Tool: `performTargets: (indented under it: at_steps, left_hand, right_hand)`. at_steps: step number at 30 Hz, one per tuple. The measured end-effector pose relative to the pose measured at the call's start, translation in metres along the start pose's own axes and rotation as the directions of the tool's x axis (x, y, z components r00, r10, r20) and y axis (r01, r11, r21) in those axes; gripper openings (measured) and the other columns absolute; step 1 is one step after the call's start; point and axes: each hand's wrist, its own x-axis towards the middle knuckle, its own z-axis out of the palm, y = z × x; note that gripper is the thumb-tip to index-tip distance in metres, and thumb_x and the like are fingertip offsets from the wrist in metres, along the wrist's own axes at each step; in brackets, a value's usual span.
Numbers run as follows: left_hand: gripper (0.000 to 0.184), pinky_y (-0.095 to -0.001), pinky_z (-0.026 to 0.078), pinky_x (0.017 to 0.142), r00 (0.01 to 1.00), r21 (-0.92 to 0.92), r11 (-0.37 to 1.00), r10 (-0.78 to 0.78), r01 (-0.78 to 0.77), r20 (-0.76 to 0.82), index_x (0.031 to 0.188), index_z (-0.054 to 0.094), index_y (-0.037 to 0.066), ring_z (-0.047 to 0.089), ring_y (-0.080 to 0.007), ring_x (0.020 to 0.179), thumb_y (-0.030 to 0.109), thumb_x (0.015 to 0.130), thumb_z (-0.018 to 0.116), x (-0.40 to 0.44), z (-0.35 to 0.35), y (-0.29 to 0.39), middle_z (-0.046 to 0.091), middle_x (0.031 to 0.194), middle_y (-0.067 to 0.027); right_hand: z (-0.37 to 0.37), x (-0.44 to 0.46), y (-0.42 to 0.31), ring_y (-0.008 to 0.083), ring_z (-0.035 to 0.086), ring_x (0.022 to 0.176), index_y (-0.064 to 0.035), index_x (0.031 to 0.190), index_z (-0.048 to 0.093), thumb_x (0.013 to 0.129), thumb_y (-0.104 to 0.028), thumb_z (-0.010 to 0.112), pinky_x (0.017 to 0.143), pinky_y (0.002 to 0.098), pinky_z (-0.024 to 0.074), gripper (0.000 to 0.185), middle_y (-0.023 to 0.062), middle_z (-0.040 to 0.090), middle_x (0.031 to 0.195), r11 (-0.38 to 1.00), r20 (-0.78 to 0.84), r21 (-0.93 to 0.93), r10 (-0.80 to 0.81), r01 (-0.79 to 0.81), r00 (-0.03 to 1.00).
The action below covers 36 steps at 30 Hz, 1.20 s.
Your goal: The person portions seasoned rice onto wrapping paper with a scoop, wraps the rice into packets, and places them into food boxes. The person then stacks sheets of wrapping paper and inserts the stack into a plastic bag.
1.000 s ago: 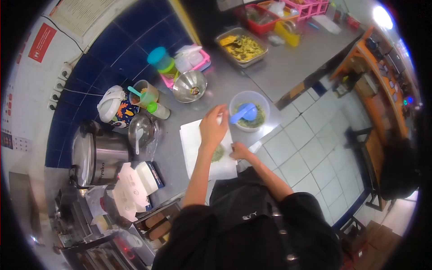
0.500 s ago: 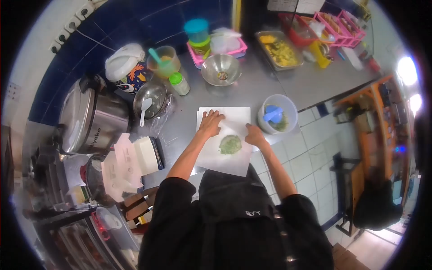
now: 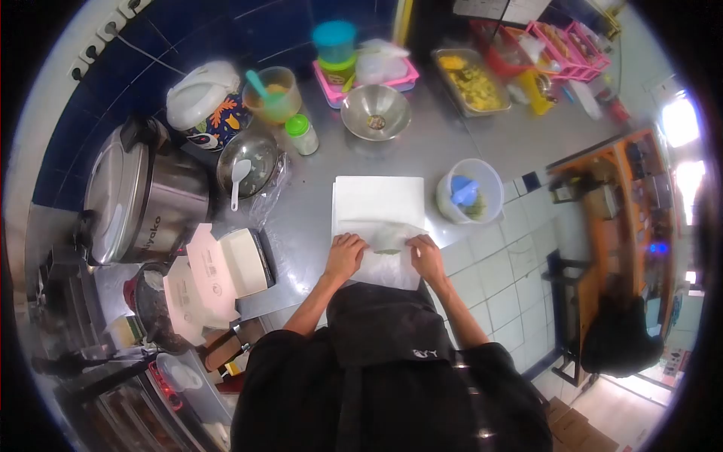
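Note:
A thin sheet of white paper [image 3: 388, 273] lies on a stack of white sheets [image 3: 379, 197] at the counter's front edge. Its far part is folded toward my body, partly covering a patch of green food [image 3: 388, 251]. My left hand [image 3: 346, 258] is closed on the left end of the fold, fingers bent over the paper. At the right end my right hand [image 3: 427, 258] pinches the same sheet beside the green patch. What lies under the fold is hidden.
Right of the stack stands a clear tub [image 3: 471, 188] with a blue scoop and green food. Behind are a steel bowl [image 3: 376, 113], a green-capped shaker [image 3: 302, 134] and a pan with a white spoon [image 3: 248, 169]. An opened cardboard box [image 3: 239, 260] and large steel cooker [image 3: 151, 196] are left.
Both hands have come nearer my body. The sheet's far part has been folded over the green food, which lay uncovered before. My left hand's spread fingers have closed on the paper.

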Motion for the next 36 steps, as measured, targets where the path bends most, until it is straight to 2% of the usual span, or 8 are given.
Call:
performTargets:
  at_steps: [8, 11, 14, 19, 23, 28, 31, 36]
  left_hand:
    - [0.011, -0.0412, 0.044, 0.090, 0.983, 0.021, 0.992, -0.121, 0.125, -0.138, 0.090, 0.067, 0.009, 0.061, -0.0285, 0.097, 0.016, 0.083, 0.067, 0.063, -0.032, 0.008, 0.065, 0.099, -0.0084]
    - [0.021, -0.0457, 0.047, 0.088, 0.922, 0.271, 0.956, -0.204, 0.115, 0.328, 0.099, 0.066, 0.006, 0.063, -0.0337, 0.099, 0.021, 0.084, 0.069, 0.078, -0.028, -0.007, 0.066, 0.113, -0.0133]
    - [0.046, -0.0424, 0.047, 0.094, 0.695, -0.023, 0.874, -0.369, 0.485, 0.617, 0.119, 0.057, 0.005, 0.060, -0.0361, 0.112, 0.028, 0.083, 0.074, 0.067, -0.029, -0.010, 0.061, 0.128, -0.0168]
    - [0.073, -0.0404, 0.051, 0.098, 0.934, -0.538, 0.765, -0.272, 0.355, 0.230, 0.144, 0.037, 0.001, 0.058, -0.0304, 0.122, 0.021, 0.084, 0.074, -0.016, 0.005, 0.004, 0.053, 0.138, -0.0182]
    - [0.067, -0.0471, 0.050, 0.104, 0.663, -0.890, -0.288, -0.594, 0.354, 0.456, 0.153, 0.024, 0.005, 0.061, -0.0283, 0.116, 0.004, 0.095, 0.057, 0.001, -0.019, 0.033, 0.051, 0.138, -0.0170]
    - [0.079, -0.0458, 0.055, 0.098, 0.630, -0.889, -0.442, -0.659, 0.115, 0.410, 0.159, 0.005, 0.021, 0.066, -0.0267, 0.104, -0.005, 0.096, 0.046, 0.011, -0.006, 0.030, 0.041, 0.146, -0.0181]
    - [0.080, -0.0427, 0.055, 0.094, 0.849, -0.990, 0.040, -0.520, 0.137, 0.096, 0.159, 0.012, 0.026, 0.066, -0.0258, 0.101, -0.002, 0.094, 0.050, 0.022, -0.006, 0.024, 0.040, 0.149, -0.0144]
    - [0.033, -0.0411, 0.052, 0.090, 0.995, -0.100, 0.994, -0.031, 0.040, 0.090, 0.121, 0.063, 0.012, 0.061, -0.0321, 0.107, 0.015, 0.088, 0.061, 0.048, -0.012, 0.001, 0.053, 0.135, -0.0072]
  right_hand:
    - [0.035, 0.032, -0.049, 0.0420, 0.047, 0.128, -0.0035, 0.117, 0.061, 0.085, -0.003, 0.056, 0.107, 0.0506, 0.0389, 0.033, 0.0211, 0.057, 0.131, 0.983, 0.056, 0.124, -0.145, 0.138, 0.988]
    - [0.045, 0.025, -0.039, 0.0421, 0.033, 0.141, -0.0061, 0.129, 0.055, 0.092, -0.013, 0.051, 0.116, 0.0589, 0.0233, 0.038, 0.0216, 0.045, 0.146, 0.954, 0.254, -0.189, -0.183, 0.234, 0.950]
    - [0.044, 0.015, -0.036, 0.0406, 0.022, 0.147, -0.0086, 0.138, 0.047, 0.096, -0.019, 0.047, 0.116, 0.0664, 0.0120, 0.043, 0.0203, 0.033, 0.155, 0.982, 0.270, -0.089, -0.138, 0.167, 0.953]
    - [0.039, 0.011, -0.036, 0.0398, 0.021, 0.148, -0.0073, 0.133, 0.052, 0.097, -0.021, 0.046, 0.116, 0.0661, 0.0102, 0.040, 0.0177, 0.034, 0.155, 0.971, 0.290, -0.117, -0.168, 0.209, 0.942]
    - [0.025, -0.006, -0.055, 0.0384, 0.022, 0.148, -0.0045, 0.127, 0.058, 0.096, -0.028, 0.050, 0.117, 0.0650, 0.0098, 0.039, 0.0157, 0.038, 0.153, 0.981, 0.364, -0.073, -0.144, 0.182, 0.920]
    - [0.013, -0.016, -0.061, 0.0358, 0.054, 0.110, -0.0038, 0.094, 0.062, 0.082, -0.014, 0.071, 0.092, 0.0514, 0.0402, 0.018, 0.0128, 0.061, 0.110, 0.973, 0.176, -0.185, 0.173, -0.140, 0.969]
    - [0.002, -0.005, -0.048, 0.0358, 0.061, 0.092, -0.0022, 0.089, 0.062, 0.082, -0.009, 0.070, 0.080, 0.0448, 0.0481, 0.013, 0.0161, 0.063, 0.093, 0.982, 0.098, 0.026, 0.183, -0.186, 0.978]
    - [0.004, -0.001, -0.029, 0.0333, 0.064, 0.089, -0.0004, 0.094, 0.064, 0.087, -0.008, 0.067, 0.078, 0.0403, 0.0502, 0.010, 0.0169, 0.065, 0.095, 0.987, 0.010, 0.083, 0.134, -0.135, 0.991]
